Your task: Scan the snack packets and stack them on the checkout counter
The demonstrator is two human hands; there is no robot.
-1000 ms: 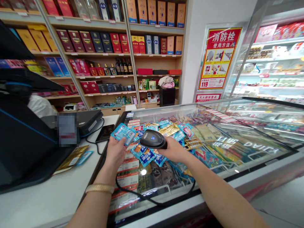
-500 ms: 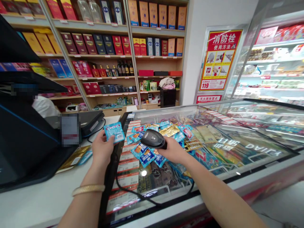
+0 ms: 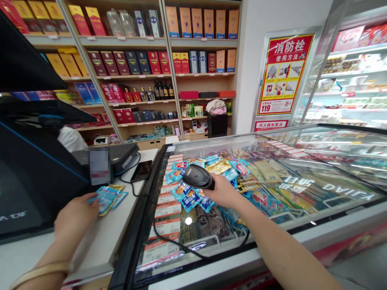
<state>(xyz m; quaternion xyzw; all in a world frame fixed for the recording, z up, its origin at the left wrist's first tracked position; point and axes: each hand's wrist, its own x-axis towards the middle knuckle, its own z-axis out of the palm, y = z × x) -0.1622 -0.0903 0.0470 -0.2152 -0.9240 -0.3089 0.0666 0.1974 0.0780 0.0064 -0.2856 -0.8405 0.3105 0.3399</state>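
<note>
My right hand (image 3: pixel 223 190) grips the handle of a black barcode scanner (image 3: pixel 197 176), held above a glass-topped freezer. Below and around the scanner, several blue snack packets (image 3: pixel 191 200) and a gold packet (image 3: pixel 218 166) lie in a pile on the glass. At the left, my left hand (image 3: pixel 78 212) has its fingers on the edge of a light-blue snack packet (image 3: pixel 104 198), low over the white counter. Another blue packet and a gold one show partly from under it. The fingertips are partly hidden by the packet.
A dark till (image 3: pixel 39 177) stands on the white counter (image 3: pixel 99 245), with a small screen (image 3: pixel 100 165) and a phone (image 3: pixel 142 170) nearby. The scanner's cable (image 3: pixel 181 245) loops over the freezer glass (image 3: pixel 229 237). Shelves of boxes (image 3: pixel 130 64) line the back; a person's white sleeve (image 3: pixel 71 139) shows behind the till.
My left hand has carried the blue packet left and down, from beside the freezer edge to the packets on the counter. The phone has come into sight. The right hand keeps its hold.
</note>
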